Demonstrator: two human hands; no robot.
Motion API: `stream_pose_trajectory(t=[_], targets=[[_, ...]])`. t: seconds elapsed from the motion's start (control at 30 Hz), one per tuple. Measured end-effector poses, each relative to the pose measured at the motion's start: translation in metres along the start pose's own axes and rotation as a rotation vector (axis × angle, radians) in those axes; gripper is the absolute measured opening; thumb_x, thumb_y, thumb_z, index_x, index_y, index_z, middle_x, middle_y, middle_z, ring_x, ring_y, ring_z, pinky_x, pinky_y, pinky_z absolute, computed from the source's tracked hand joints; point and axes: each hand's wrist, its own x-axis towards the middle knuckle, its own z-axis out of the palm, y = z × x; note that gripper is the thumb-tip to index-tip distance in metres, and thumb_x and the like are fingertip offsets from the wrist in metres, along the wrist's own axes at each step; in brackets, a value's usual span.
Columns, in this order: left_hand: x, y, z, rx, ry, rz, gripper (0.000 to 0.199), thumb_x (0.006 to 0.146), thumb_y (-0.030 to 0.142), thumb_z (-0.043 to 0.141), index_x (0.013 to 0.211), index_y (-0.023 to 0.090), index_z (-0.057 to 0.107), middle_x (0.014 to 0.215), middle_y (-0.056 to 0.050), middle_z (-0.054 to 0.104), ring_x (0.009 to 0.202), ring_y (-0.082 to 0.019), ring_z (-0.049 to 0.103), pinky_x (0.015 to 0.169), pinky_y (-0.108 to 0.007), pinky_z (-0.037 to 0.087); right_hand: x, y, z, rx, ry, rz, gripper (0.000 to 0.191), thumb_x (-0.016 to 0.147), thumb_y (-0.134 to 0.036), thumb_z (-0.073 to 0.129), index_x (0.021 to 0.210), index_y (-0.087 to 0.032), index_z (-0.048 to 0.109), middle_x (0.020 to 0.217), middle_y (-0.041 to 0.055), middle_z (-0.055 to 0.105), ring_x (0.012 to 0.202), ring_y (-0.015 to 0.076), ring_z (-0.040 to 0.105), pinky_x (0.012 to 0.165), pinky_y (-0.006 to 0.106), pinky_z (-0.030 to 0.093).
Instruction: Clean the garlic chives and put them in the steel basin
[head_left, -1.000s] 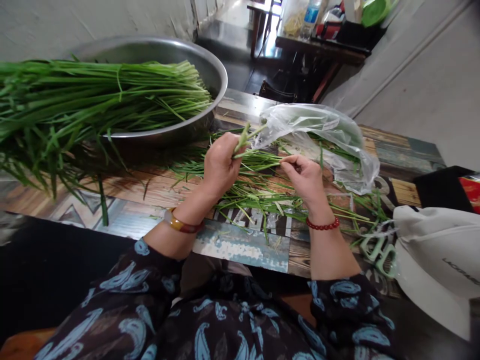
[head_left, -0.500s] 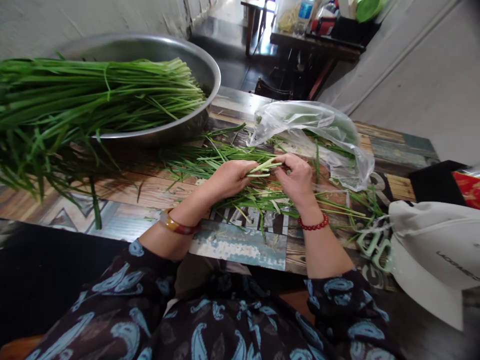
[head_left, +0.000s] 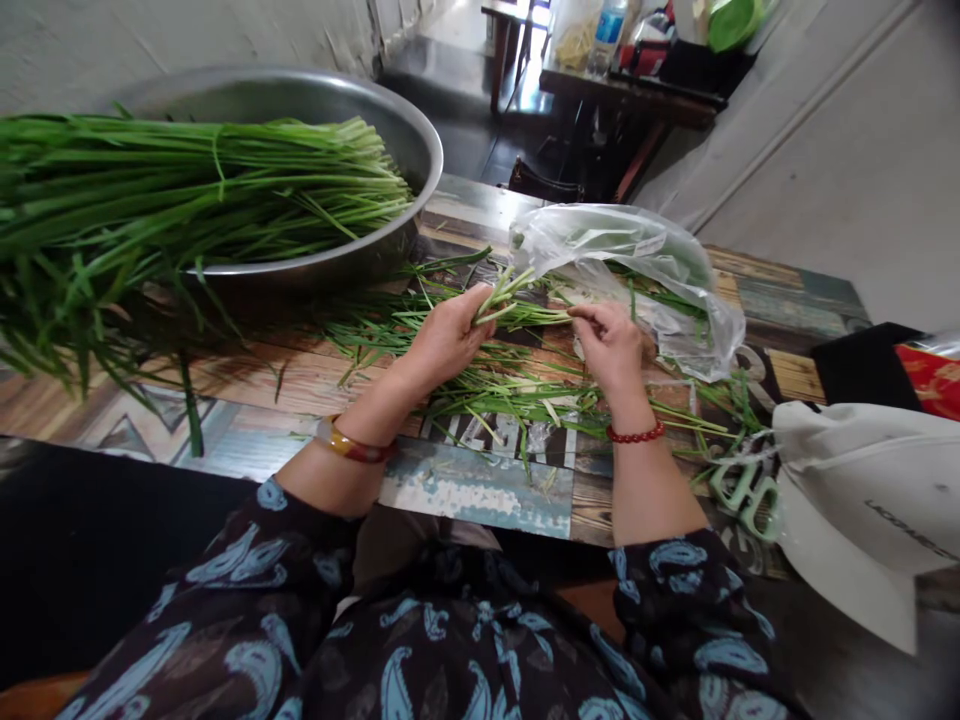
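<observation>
My left hand (head_left: 452,335) is wrapped round a small bunch of green stalks (head_left: 501,293), whose pale ends point up and to the right. Just right of it, my right hand (head_left: 609,345) pinches the tip of a thin stalk that stretches between the two hands. Beneath and around both hands, loose green leaves and stalks (head_left: 517,395) lie scattered on the patterned wooden table (head_left: 480,495). Behind my right hand a clear plastic bag (head_left: 622,240) lies with some green stalks inside or under it.
A large metal basin (head_left: 431,170) at the left holds a big tied bundle of long green leaves (head_left: 225,190), hanging over its edge. At the right are green-handled scissors (head_left: 746,500), a white cap (head_left: 855,500) and a black box (head_left: 855,360). Another table stands farther back.
My right hand has moved right, away from my left hand, with a thin stalk in its fingers. The stalks in my left hand now tilt more upward.
</observation>
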Motion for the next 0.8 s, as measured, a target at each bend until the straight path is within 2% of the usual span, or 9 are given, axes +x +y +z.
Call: stream_pose_trajectory(t=[0.17, 0.27, 0.4, 0.53, 0.63, 0.8], targets=[[-0.001, 0.002, 0.001, 0.026, 0.053, 0.007, 0.025, 0.094, 0.031, 0.051, 0.072, 0.019, 0.050, 0.065, 0.002, 0.049, 0.061, -0.012, 0.042, 0.059, -0.024, 0.032, -0.005, -0.003, 0.004, -0.231, -0.097, -0.066, 0.022, 0.087, -0.021, 0.059, 0.102, -0.021, 0.076, 0.102, 0.0104, 0.072, 0.105, 0.0291, 0.063, 0.097, 0.046, 0.047], [-0.001, 0.004, 0.001, 0.049, 0.064, -0.028, 0.027, 0.093, 0.034, 0.054, 0.071, 0.019, 0.052, 0.064, 0.003, 0.049, 0.061, -0.012, 0.043, 0.059, -0.025, 0.032, -0.007, -0.004, 0.004, -0.282, -0.114, -0.057, 0.016, 0.086, -0.020, 0.060, 0.094, -0.023, 0.074, 0.099, 0.0099, 0.070, 0.104, 0.0294, 0.061, 0.095, 0.045, 0.047], [0.000, 0.004, 0.000, 0.063, 0.083, -0.044, 0.030, 0.093, 0.035, 0.055, 0.068, 0.018, 0.052, 0.064, 0.002, 0.052, 0.062, -0.013, 0.044, 0.059, -0.025, 0.033, -0.005, -0.006, 0.003, -0.101, -0.123, -0.039, 0.012, 0.088, -0.024, 0.059, 0.088, -0.021, 0.071, 0.094, 0.0075, 0.070, 0.089, 0.0235, 0.062, 0.086, 0.038, 0.049], [0.001, 0.003, 0.001, 0.042, 0.123, -0.026, 0.033, 0.096, 0.034, 0.050, 0.068, 0.017, 0.053, 0.066, 0.001, 0.053, 0.064, -0.013, 0.046, 0.061, -0.025, 0.035, -0.002, -0.010, 0.002, 0.156, -0.076, 0.021, 0.020, 0.091, -0.034, 0.057, 0.087, -0.020, 0.070, 0.087, 0.0040, 0.069, 0.077, 0.0177, 0.060, 0.077, 0.032, 0.048], [0.001, 0.002, 0.001, 0.037, 0.174, -0.027, 0.033, 0.098, 0.034, 0.049, 0.072, 0.016, 0.058, 0.071, -0.001, 0.058, 0.069, -0.014, 0.051, 0.066, -0.026, 0.039, -0.002, -0.017, 0.000, 0.181, -0.056, 0.014, 0.023, 0.092, -0.037, 0.057, 0.083, -0.020, 0.069, 0.081, 0.0021, 0.067, 0.076, 0.0171, 0.059, 0.077, 0.031, 0.047], [0.000, 0.001, 0.002, 0.031, 0.240, 0.000, 0.033, 0.100, 0.036, 0.048, 0.077, 0.017, 0.063, 0.083, -0.004, 0.064, 0.080, -0.017, 0.058, 0.076, -0.029, 0.044, -0.003, -0.028, -0.003, 0.212, -0.037, -0.053, 0.022, 0.093, -0.035, 0.058, 0.081, -0.020, 0.068, 0.082, 0.0028, 0.068, 0.079, 0.0176, 0.061, 0.077, 0.031, 0.047]])
